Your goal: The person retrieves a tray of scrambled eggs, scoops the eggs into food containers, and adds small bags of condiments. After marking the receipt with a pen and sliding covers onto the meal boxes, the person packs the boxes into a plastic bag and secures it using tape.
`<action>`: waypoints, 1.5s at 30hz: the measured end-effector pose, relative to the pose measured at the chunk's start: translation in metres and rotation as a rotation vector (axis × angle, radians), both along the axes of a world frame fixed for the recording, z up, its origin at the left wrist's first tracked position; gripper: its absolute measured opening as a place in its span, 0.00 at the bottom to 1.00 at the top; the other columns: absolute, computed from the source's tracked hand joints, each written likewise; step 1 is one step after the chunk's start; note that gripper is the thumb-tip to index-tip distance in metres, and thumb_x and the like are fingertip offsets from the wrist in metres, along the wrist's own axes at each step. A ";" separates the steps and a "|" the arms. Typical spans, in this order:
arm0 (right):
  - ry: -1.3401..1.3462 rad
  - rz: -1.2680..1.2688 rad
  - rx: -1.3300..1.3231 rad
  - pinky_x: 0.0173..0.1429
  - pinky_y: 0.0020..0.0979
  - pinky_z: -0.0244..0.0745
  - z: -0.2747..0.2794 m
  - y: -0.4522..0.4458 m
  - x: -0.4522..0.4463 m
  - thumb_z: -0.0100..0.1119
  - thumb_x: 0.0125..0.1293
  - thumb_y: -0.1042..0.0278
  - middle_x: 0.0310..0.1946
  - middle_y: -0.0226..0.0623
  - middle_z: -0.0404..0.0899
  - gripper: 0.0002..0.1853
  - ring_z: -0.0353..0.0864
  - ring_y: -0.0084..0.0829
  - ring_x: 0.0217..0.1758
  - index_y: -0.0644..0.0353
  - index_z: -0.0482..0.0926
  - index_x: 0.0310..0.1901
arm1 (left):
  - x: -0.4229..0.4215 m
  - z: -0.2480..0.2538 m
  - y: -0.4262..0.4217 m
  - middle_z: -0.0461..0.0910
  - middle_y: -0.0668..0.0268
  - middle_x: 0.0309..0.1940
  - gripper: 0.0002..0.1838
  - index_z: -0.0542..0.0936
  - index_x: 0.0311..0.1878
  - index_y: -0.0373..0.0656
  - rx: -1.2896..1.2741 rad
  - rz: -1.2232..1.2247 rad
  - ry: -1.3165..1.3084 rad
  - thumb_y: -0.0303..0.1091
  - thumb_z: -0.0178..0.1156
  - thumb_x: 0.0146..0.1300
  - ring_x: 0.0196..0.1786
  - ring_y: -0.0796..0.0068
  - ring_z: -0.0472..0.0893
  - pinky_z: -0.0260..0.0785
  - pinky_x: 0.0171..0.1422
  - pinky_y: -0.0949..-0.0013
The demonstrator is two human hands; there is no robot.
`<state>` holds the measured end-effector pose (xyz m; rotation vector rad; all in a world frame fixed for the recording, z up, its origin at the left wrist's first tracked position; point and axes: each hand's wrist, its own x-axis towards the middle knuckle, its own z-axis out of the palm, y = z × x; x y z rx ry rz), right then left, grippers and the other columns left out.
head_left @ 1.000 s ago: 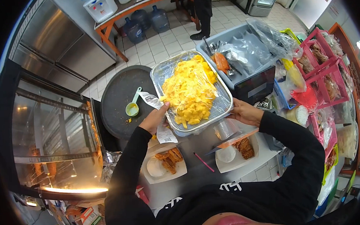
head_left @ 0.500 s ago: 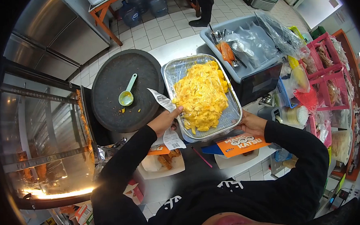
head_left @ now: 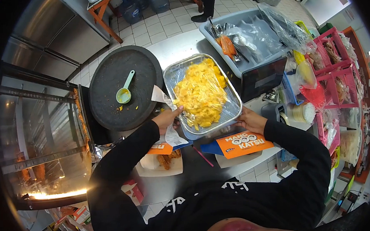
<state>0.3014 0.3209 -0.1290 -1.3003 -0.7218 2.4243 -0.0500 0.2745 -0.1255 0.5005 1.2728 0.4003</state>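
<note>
Between my hands is a metal tray (head_left: 181, 68) heaped with yellow scrambled egg (head_left: 200, 93) under clear plastic wrap. My left hand (head_left: 167, 119) grips its left edge, thumb on the rim and the other fingers mostly hidden. A printed paper receipt (head_left: 172, 137) hangs by that hand, one end curling up beside the tray. With my right hand (head_left: 252, 120) I hold the tray's lower right corner, fingers partly under it. Just below lie two food boxes: one with an orange lid (head_left: 244, 145), the other holding fried pieces (head_left: 169, 159).
A round black board (head_left: 103, 78) with a pale green measuring spoon (head_left: 125, 91) lies to the left, near a lit glass display case (head_left: 49, 164). Behind the tray stand a grey-blue bin (head_left: 232, 67) of utensils and bags and a dark tablet (head_left: 263, 81). Pink baskets (head_left: 336, 88) line the right.
The whole view has shifted slightly. Both hands still hold the tray in about the same place over the counter, and the receipt's lower part has swung a little.
</note>
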 end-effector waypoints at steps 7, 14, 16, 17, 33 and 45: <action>0.026 -0.026 0.117 0.54 0.30 0.76 -0.013 0.017 -0.019 0.47 0.64 0.83 0.56 0.40 0.71 0.24 0.75 0.32 0.56 0.64 0.62 0.62 | -0.011 0.046 0.003 0.75 0.70 0.40 0.23 0.70 0.55 0.42 0.219 0.105 0.208 0.50 0.54 0.67 0.32 0.80 0.76 0.65 0.29 0.77; -0.446 0.321 0.858 0.43 0.30 0.81 0.036 0.014 -0.007 0.54 0.65 0.75 0.49 0.40 0.72 0.17 0.76 0.29 0.48 0.67 0.70 0.56 | -0.003 0.147 -0.025 0.77 0.64 0.49 0.22 0.69 0.60 0.37 0.570 0.191 0.193 0.43 0.50 0.70 0.32 0.83 0.75 0.63 0.30 0.80; -0.634 0.421 1.225 0.34 0.28 0.82 0.066 0.016 -0.019 0.56 0.65 0.73 0.46 0.40 0.72 0.18 0.76 0.28 0.44 0.65 0.70 0.56 | 0.004 0.168 -0.045 0.77 0.62 0.49 0.22 0.69 0.60 0.36 0.704 0.242 0.203 0.41 0.50 0.70 0.32 0.83 0.74 0.63 0.30 0.81; -0.627 0.449 1.225 0.26 0.26 0.80 0.066 0.019 -0.024 0.57 0.64 0.72 0.43 0.41 0.71 0.19 0.78 0.29 0.36 0.63 0.71 0.56 | 0.010 0.180 -0.059 0.78 0.62 0.48 0.21 0.69 0.59 0.36 0.759 0.272 0.215 0.40 0.49 0.70 0.32 0.84 0.73 0.62 0.30 0.81; -0.192 0.632 0.616 0.45 0.20 0.69 0.075 0.033 -0.064 0.63 0.63 0.57 0.36 0.29 0.83 0.13 0.75 0.16 0.36 0.59 0.80 0.40 | 0.088 0.141 -0.272 0.79 0.63 0.44 0.17 0.72 0.56 0.35 0.461 0.690 0.243 0.35 0.48 0.71 0.31 0.87 0.71 0.60 0.31 0.83; 0.075 0.445 0.824 0.59 0.31 0.75 0.063 0.107 -0.163 0.53 0.69 0.55 0.56 0.46 0.74 0.26 0.78 0.37 0.54 0.70 0.67 0.58 | 0.108 0.130 -0.351 0.79 0.63 0.44 0.18 0.71 0.57 0.36 0.427 1.006 0.410 0.38 0.48 0.71 0.32 0.87 0.72 0.60 0.30 0.83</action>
